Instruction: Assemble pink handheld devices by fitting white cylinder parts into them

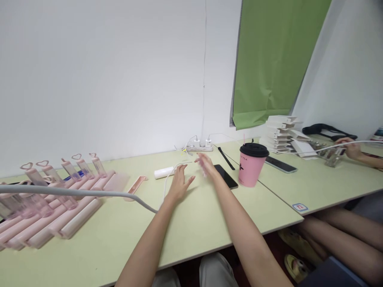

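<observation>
Hard to make out first: R hand point(206, 164) is motion-blurred, its underside & palm can't be read. Black smartphone point(228, 178) at its 4 o'clk, L edge partly cut by the R wrist. Thick white cable point(104, 193) sweeps in from frame edge at 9 o'clk, v. close & blurred, then goes behind L forearm; can't tell if it's one w/ the thin white cable point(165, 185) by L hand point(178, 184). Clear tubes w/ pink heart-loop tops point(85, 169) & pink cylindrical cases point(79, 217), far off at 9 o'clk, are smeared, some cut off by frame edge. Co-worker's hand point(348, 148), far at 3 o'clk, is partly behind a cable, by a small clear bottle point(335, 156); grip unclear.

L hand: open, palm down, fingers slightly bent, thumb spread to approx 2 o'clk, just above or on the surface point(194, 227); contact can't be told. Nothing seen in its grasp. Thin cable passes at its fingertips, touching or not unclear. White cylinder point(161, 173) lies at its 10 o'clk, R end crossed by that cable; pink half-shell point(137, 186) at 9.

R hand: open too, fingers loosely out, no item visible in it. Power strip point(199, 148) at its 11 o'clk, pink cup point(250, 169) w/ black lid at 3.
</observation>
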`<action>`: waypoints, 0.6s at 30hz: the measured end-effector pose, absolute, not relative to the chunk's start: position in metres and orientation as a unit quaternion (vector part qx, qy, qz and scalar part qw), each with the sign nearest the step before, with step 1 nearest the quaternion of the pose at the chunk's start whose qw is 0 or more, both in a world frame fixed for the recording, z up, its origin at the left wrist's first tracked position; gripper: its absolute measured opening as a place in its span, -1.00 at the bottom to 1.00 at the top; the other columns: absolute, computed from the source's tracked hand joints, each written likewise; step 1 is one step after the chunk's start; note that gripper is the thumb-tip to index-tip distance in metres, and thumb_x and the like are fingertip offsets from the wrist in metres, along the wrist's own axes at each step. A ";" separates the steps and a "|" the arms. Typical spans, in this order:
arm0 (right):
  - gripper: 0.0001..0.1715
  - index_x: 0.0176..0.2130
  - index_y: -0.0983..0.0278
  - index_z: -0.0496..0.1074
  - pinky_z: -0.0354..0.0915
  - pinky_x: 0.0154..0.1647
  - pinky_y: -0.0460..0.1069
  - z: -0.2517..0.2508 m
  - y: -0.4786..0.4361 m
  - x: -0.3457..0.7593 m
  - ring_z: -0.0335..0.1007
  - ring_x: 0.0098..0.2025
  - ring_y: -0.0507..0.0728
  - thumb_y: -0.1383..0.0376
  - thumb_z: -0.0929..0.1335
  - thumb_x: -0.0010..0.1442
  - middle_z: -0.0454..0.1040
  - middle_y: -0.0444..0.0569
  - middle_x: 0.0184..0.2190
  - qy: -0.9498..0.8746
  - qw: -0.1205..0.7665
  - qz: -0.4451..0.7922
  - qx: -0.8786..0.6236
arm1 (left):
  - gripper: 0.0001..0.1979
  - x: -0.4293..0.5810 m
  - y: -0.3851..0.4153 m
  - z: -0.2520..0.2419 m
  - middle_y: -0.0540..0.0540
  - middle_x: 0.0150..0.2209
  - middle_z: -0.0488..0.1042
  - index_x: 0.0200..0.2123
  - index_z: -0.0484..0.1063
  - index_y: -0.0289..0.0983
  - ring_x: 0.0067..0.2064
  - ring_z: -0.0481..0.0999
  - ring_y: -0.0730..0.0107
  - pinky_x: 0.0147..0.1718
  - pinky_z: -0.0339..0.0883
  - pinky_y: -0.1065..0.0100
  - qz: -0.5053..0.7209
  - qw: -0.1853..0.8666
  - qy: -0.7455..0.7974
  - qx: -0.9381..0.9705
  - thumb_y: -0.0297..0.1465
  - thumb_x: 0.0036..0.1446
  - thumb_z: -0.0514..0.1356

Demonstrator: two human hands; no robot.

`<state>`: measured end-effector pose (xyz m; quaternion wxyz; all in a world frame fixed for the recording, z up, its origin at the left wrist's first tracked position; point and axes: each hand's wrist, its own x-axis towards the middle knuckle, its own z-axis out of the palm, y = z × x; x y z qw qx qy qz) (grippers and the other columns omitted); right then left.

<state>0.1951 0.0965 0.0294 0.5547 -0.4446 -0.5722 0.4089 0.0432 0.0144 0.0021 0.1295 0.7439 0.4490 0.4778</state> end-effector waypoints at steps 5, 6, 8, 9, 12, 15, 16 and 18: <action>-0.55 -0.01 0.27 0.27 0.30 -0.42 -0.10 0.022 0.087 0.162 0.38 -0.48 0.00 0.17 0.29 0.11 0.49 -0.06 -0.39 -0.652 0.421 0.528 -0.345 | -0.50 0.035 0.029 -0.008 -0.11 -0.38 0.42 -0.05 0.22 -0.29 -0.43 0.41 0.40 -0.37 0.29 0.31 0.451 0.422 0.453 0.643 -0.05 0.08 0.01; -0.57 -0.01 0.27 0.27 0.32 -0.40 -0.08 0.021 0.087 0.161 0.39 -0.47 0.01 0.17 0.27 0.14 0.49 -0.04 -0.35 -0.657 0.424 0.515 -0.351 | -0.49 0.030 0.033 -0.010 -0.05 -0.46 0.40 -0.05 0.20 -0.30 -0.49 0.38 0.43 -0.42 0.28 0.34 0.456 0.442 0.456 0.624 -0.06 0.04 0.07; -0.63 -0.03 0.27 0.29 0.33 -0.31 -0.04 0.020 0.089 0.164 0.41 -0.41 0.04 0.19 0.19 0.20 0.48 0.00 -0.27 -0.659 0.460 0.428 -0.413 | -0.50 0.020 0.039 -0.014 0.05 -0.55 0.32 -0.07 0.19 -0.28 -0.55 0.32 0.48 -0.47 0.24 0.38 0.480 0.431 0.465 0.606 -0.11 -0.01 0.13; -0.65 -0.04 0.28 0.30 0.31 -0.25 -0.01 0.019 0.092 0.168 0.42 -0.34 0.07 0.23 0.15 0.22 0.47 0.02 -0.23 -0.648 0.487 0.351 -0.469 | -0.53 0.016 0.041 -0.015 0.08 -0.57 0.28 -0.08 0.20 -0.26 -0.57 0.28 0.50 -0.49 0.21 0.41 0.493 0.406 0.474 0.606 -0.13 -0.02 0.13; -0.59 0.03 0.35 0.24 0.18 -0.02 0.08 0.012 0.102 0.184 0.30 -0.04 0.18 0.38 0.13 0.19 0.41 0.14 -0.10 -0.573 0.507 0.081 -0.639 | -0.65 0.008 0.045 -0.016 0.10 -0.55 0.23 -0.17 0.26 -0.23 -0.54 0.23 0.53 -0.49 0.14 0.44 0.512 0.311 0.497 0.628 -0.18 -0.01 0.12; -0.45 0.12 0.42 0.15 -0.07 0.14 0.18 0.003 0.119 0.194 0.00 0.19 0.27 0.41 0.20 0.13 0.22 0.25 0.10 -0.611 0.384 -0.051 -0.690 | -0.74 0.009 0.043 -0.014 0.06 -0.50 0.26 -0.28 0.29 -0.25 -0.45 0.25 0.50 -0.42 0.12 0.43 0.494 0.242 0.505 0.665 -0.19 0.02 0.09; -0.41 0.14 0.41 0.13 -0.19 0.17 0.22 0.002 0.126 0.196 -0.11 0.23 0.30 0.39 0.24 0.11 0.14 0.25 0.15 -0.644 0.326 -0.069 -0.689 | -0.74 0.010 0.041 -0.014 0.06 -0.50 0.27 -0.31 0.29 -0.25 -0.44 0.26 0.49 -0.42 0.11 0.43 0.479 0.225 0.515 0.675 -0.18 0.03 0.07; -0.36 0.17 0.33 0.12 -0.37 0.17 0.31 0.001 0.138 0.200 -0.24 0.27 0.35 0.32 0.27 0.11 0.04 0.22 0.22 -0.688 0.219 -0.074 -0.688 | -0.72 0.014 0.037 -0.014 0.06 -0.52 0.27 -0.35 0.31 -0.25 -0.45 0.26 0.47 -0.44 0.08 0.43 0.435 0.201 0.540 0.692 -0.14 0.05 0.05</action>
